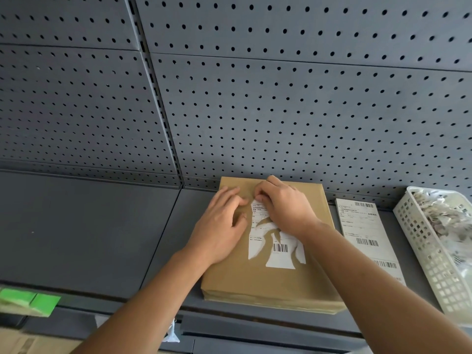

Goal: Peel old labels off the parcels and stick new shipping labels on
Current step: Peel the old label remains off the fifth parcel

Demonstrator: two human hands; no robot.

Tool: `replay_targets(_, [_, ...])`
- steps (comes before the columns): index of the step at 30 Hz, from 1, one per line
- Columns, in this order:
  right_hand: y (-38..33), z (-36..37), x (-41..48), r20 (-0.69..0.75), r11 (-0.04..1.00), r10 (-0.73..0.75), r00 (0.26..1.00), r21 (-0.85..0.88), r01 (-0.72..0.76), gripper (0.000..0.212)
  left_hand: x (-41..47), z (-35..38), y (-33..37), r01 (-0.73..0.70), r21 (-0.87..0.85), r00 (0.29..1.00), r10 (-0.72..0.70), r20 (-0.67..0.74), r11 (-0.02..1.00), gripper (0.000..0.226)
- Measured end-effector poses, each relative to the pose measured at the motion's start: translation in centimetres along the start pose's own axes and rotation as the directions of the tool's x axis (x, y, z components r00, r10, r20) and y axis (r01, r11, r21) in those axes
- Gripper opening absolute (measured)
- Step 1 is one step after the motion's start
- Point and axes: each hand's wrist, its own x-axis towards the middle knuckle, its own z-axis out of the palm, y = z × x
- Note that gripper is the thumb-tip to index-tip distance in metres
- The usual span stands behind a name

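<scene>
Torn label (278,247), far edge in R grip (283,208)

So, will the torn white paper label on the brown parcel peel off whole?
Probably not: the torn white paper label shows ragged gaps, so it likely rips into scraps. It looks thin and floppy where the right hand pinches it.

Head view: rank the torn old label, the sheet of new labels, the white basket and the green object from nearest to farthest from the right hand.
1. torn old label: on the parcel, touched by the right hand.
2. sheet of new labels: just right of the parcel.
3. white basket: farther right.
4. green object: far lower left.
</scene>
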Motion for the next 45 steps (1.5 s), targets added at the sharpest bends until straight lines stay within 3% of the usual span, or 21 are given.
replay_targets(4, [0.8,-0.4,-0.7,0.005,0.986,0.013,1.0,0.165,-0.014,0.011,-0.1,-0.1,0.1,0.009,0.014,1.0,-0.009,0.008,1.0,0.03])
replay_targets(9, [0.7,-2.2,-1.8,-0.034,0.878,0.131,0.991,0.468,-0.1,0.018,0.0,-0.1,0.1,0.009,0.016,1.0,-0.01,0.006,1.0,0.03])
replay_targets(13, [0.5,-2.3,-2.3,-0.026,0.841,0.172,0.985,0.524,-0.133,0.014,-0.1,-0.1,0.2,0.009,0.02,1.0,-0.009,0.005,1.0,0.03])
replay_targets(20, [1.3,-3.3,-4.0,-0.193,0.767,0.293,0.936,0.632,-0.11,0.016,-0.1,-0.1,0.1,0.006,0.022,1.0,-0.006,0.005,1.0,0.031])
replay_targets(26, [1.5,-6.1,-5.5,-0.312,0.58,0.481,0.82,0.814,-0.031,0.014,-0.1,-0.2,0.3,0.013,0.048,1.0,-0.015,0.026,0.999,0.033])
replay_targets(30, [1.7,-7.5,-5.8,-0.139,0.341,0.552,0.822,0.938,-0.07,0.01,-0.1,-0.2,0.2,0.008,0.056,0.999,-0.01,0.033,0.998,0.034])
replay_targets(34, [1.2,-7.6,-6.8,-0.115,0.448,0.5,0.858,0.882,-0.143,0.008,0.0,-0.2,0.3,0.009,0.067,0.999,-0.012,0.04,0.998,0.035])
replay_targets(45, [0.6,-6.8,-7.4,-0.049,0.593,0.494,0.868,0.749,-0.295,0.007,0.0,-0.1,0.0,0.002,0.064,0.999,-0.004,0.037,0.998,0.037])
